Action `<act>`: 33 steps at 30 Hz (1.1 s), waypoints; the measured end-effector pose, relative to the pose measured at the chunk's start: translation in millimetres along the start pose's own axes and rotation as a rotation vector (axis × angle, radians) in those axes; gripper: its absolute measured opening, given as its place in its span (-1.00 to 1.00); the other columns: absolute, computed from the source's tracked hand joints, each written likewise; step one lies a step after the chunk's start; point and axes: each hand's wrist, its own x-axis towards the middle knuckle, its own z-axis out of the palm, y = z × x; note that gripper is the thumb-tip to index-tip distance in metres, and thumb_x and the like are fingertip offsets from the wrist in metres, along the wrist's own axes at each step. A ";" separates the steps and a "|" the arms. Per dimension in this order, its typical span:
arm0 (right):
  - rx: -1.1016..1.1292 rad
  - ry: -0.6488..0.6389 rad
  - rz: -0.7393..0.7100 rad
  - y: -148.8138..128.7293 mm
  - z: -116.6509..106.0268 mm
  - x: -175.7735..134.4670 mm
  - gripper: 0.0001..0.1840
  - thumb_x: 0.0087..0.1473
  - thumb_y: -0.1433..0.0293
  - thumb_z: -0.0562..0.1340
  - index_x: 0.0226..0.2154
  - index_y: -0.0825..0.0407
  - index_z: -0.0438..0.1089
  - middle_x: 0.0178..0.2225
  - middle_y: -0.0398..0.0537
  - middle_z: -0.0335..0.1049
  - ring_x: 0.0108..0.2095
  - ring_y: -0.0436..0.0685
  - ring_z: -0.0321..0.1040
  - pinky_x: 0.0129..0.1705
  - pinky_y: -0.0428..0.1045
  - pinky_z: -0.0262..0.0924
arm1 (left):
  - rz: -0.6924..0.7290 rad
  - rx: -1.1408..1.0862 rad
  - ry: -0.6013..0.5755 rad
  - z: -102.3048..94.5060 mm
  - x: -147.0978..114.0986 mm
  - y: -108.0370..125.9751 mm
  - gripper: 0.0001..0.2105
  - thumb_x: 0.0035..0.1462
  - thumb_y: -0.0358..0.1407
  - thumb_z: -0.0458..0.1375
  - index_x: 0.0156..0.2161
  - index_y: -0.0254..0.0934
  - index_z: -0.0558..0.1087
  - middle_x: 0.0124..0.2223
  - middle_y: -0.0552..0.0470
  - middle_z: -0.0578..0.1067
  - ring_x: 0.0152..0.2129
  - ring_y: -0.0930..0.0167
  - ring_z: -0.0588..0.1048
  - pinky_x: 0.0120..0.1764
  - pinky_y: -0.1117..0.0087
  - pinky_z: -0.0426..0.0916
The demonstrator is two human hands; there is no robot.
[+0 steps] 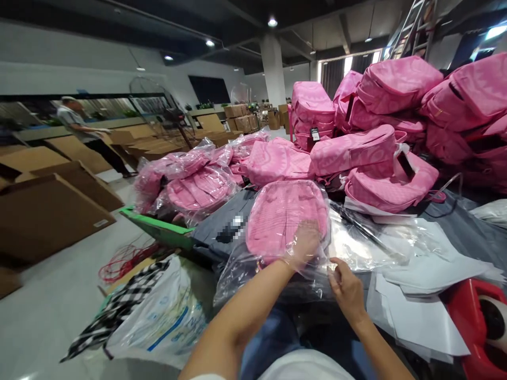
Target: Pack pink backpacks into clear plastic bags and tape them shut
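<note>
While right hand (347, 289) pinches plastic bag (236, 275), left hand (306, 244) state unclear; black tag (315, 134) illegible.

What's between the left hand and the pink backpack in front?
Nothing visible: the left hand appears to be inside the clear plastic bag, right over the pink backpack. The right hand pinches the bag's edge, off to the side.

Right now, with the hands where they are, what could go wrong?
The left hand seems to be inside the clear bag around a pink backpack, and the right hand pinches the bag's edge; the film might tear or snag. The loose white sheets beside the right forearm could get brushed aside. The heaped backpacks behind could slide forward.
</note>
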 end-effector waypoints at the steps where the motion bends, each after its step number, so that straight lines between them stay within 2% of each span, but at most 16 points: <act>1: 0.010 0.029 0.023 2.1 -4.0 -5.4 -0.72 0.36 0.30 0.05 -0.08 0.04 0.43 -0.41 -0.10 0.43 -0.49 0.08 0.41 -0.38 -0.04 0.35 | 0.022 0.054 -0.017 -6.0 -20.7 0.6 -0.84 0.29 -0.29 0.22 -0.07 -0.26 0.55 0.19 -0.18 0.49 0.25 0.05 0.35 0.33 -0.17 0.12; 3: 0.026 0.080 0.053 5.4 -11.4 -20.2 -0.72 0.38 0.24 0.07 -0.09 0.01 0.42 -0.36 -0.07 0.44 -0.44 0.09 0.43 -0.38 -0.03 0.36 | 0.068 0.255 -0.005 -15.2 -68.9 -0.9 -0.75 0.31 -0.34 0.17 0.06 -0.22 0.52 0.27 -0.16 0.43 0.34 0.03 0.23 0.36 -0.22 0.04; 5: 0.031 0.102 0.102 7.8 -16.6 -37.5 -0.71 0.37 0.16 0.11 -0.08 -0.01 0.41 -0.31 -0.03 0.46 -0.42 0.11 0.43 -0.42 -0.02 0.36 | 0.078 0.535 0.082 -18.5 -112.4 -8.3 -0.58 0.32 -0.40 0.13 0.26 -0.18 0.38 0.35 -0.18 0.34 0.37 0.04 0.18 0.33 -0.20 0.15; 7: 0.048 0.094 0.165 11.5 -20.5 -51.0 -0.66 0.35 0.07 0.13 -0.15 -0.04 0.42 -0.33 -0.03 0.46 -0.43 0.13 0.44 -0.48 -0.02 0.34 | 0.084 0.699 0.129 -15.1 -135.4 -21.1 -0.49 0.29 -0.44 0.14 0.32 -0.19 0.31 0.36 -0.22 0.32 0.35 0.04 0.23 0.27 -0.15 0.27; 9: 0.093 0.076 0.264 18.5 -25.9 -53.4 -0.60 0.32 0.00 0.13 -0.28 -0.04 0.41 -0.40 -0.06 0.43 -0.47 0.13 0.42 -0.52 -0.03 0.30 | 0.097 0.728 0.103 -7.2 -132.2 -33.5 -0.49 0.28 -0.44 0.17 0.31 -0.21 0.33 0.29 -0.23 0.41 0.30 0.06 0.32 0.24 -0.11 0.34; 11: 0.171 0.105 0.429 28.9 -34.8 -41.8 -0.55 0.24 -0.06 0.17 -0.35 -0.03 0.36 -0.48 -0.10 0.39 -0.55 0.11 0.38 -0.57 -0.03 0.27 | 0.099 0.689 0.033 0.7 -112.7 -38.7 -0.52 0.28 -0.41 0.19 0.28 -0.22 0.36 0.21 -0.20 0.49 0.25 0.09 0.39 0.24 -0.09 0.34; 14: 0.302 0.195 0.652 48.9 -52.3 -11.3 -0.46 0.01 -0.14 0.32 -0.35 -0.03 0.28 -0.48 -0.16 0.36 -0.63 0.07 0.32 -0.61 -0.04 0.25 | 0.123 0.600 -0.032 1.3 -94.2 -28.7 -0.56 0.32 -0.36 0.15 0.28 -0.21 0.35 0.20 -0.16 0.51 0.19 0.18 0.46 0.22 0.02 0.39; 17: 0.279 0.176 0.698 66.8 -67.1 3.8 -0.36 -0.16 -0.20 0.36 -0.35 -0.01 0.29 -0.41 -0.09 0.39 -0.56 0.10 0.37 -0.55 -0.01 0.31 | 0.479 0.525 -0.002 -20.5 -122.0 -8.9 -0.63 0.37 -0.40 0.06 0.24 -0.25 0.36 0.17 -0.09 0.54 0.18 0.33 0.45 0.21 0.24 0.39; 19: 0.182 0.115 0.691 72.7 -72.6 -1.6 -0.33 -0.18 -0.24 0.34 -0.33 0.00 0.34 -0.37 -0.02 0.43 -0.50 0.14 0.40 -0.54 0.00 0.32 | 0.654 0.575 0.150 -44.7 -156.6 -1.9 -0.65 0.32 -0.44 0.14 0.17 -0.21 0.42 0.15 -0.03 0.53 0.25 0.36 0.36 0.28 0.29 0.29; 21: 0.112 0.062 0.671 72.3 -74.6 -12.4 -0.32 -0.14 -0.25 0.31 -0.29 0.00 0.35 -0.35 0.00 0.46 -0.48 0.15 0.42 -0.53 0.01 0.32 | 0.466 0.733 0.442 -70.9 -186.3 -7.0 -0.61 0.20 -0.45 0.28 0.11 -0.15 0.45 0.16 -0.07 0.48 0.32 0.28 0.25 0.32 0.20 0.20; 23: 0.075 0.010 0.644 67.7 -75.3 -20.1 -0.33 -0.09 -0.25 0.27 -0.25 -0.01 0.35 -0.40 -0.04 0.46 -0.51 0.15 0.43 -0.52 0.01 0.32 | 0.075 0.840 0.676 -93.8 -202.9 -24.7 -0.59 0.16 -0.34 0.36 0.10 -0.18 0.44 0.17 -0.19 0.43 0.30 0.12 0.25 0.28 0.01 0.21; 25: 0.041 -0.012 0.634 62.6 -76.9 -21.2 -0.36 -0.03 -0.24 0.22 -0.23 -0.03 0.33 -0.48 -0.11 0.41 -0.56 0.15 0.41 -0.52 0.01 0.30 | -0.264 0.762 0.747 -108.6 -210.0 -49.1 -0.63 0.24 -0.11 0.28 0.05 -0.27 0.45 0.05 -0.25 0.48 0.11 0.05 0.42 0.13 -0.05 0.33; 27: 0.036 -0.013 0.643 59.9 -80.9 -18.1 -0.39 0.01 -0.23 0.20 -0.24 -0.04 0.29 -0.54 -0.17 0.35 -0.60 0.14 0.39 -0.55 0.00 0.29 | -0.523 0.529 0.782 -112.5 -216.6 -68.8 -0.58 0.26 0.08 0.14 -0.13 -0.29 0.46 -0.22 -0.10 0.51 -0.23 0.19 0.53 -0.11 0.10 0.43; 28: 0.051 -0.015 0.651 59.5 -83.6 -16.6 -0.40 0.02 -0.23 0.20 -0.26 -0.05 0.27 -0.55 -0.18 0.34 -0.62 0.13 0.38 -0.57 0.00 0.28 | -0.610 0.413 0.812 -110.4 -221.6 -73.8 -0.56 0.24 0.14 0.10 -0.23 -0.26 0.43 -0.34 0.01 0.47 -0.38 0.28 0.49 -0.21 0.19 0.42; 30: 0.111 -0.066 0.647 59.7 -90.1 -16.3 -0.40 0.00 -0.24 0.23 -0.29 -0.06 0.24 -0.51 -0.15 0.37 -0.62 0.13 0.39 -0.61 -0.01 0.27 | -0.674 0.264 0.840 -101.0 -234.3 -72.4 -0.55 0.18 0.18 0.13 -0.37 -0.21 0.35 -0.44 0.10 0.41 -0.48 0.35 0.42 -0.28 0.29 0.38; 33: 0.187 -0.224 0.576 58.6 -98.4 -21.5 -0.42 0.02 -0.24 0.25 -0.34 -0.07 0.25 -0.47 -0.11 0.40 -0.54 0.15 0.42 -0.61 -0.02 0.29 | -0.566 0.156 0.714 -86.3 -251.2 -54.3 -0.60 0.15 0.10 0.20 -0.45 -0.19 0.31 -0.39 0.07 0.45 -0.40 0.35 0.46 -0.21 0.31 0.37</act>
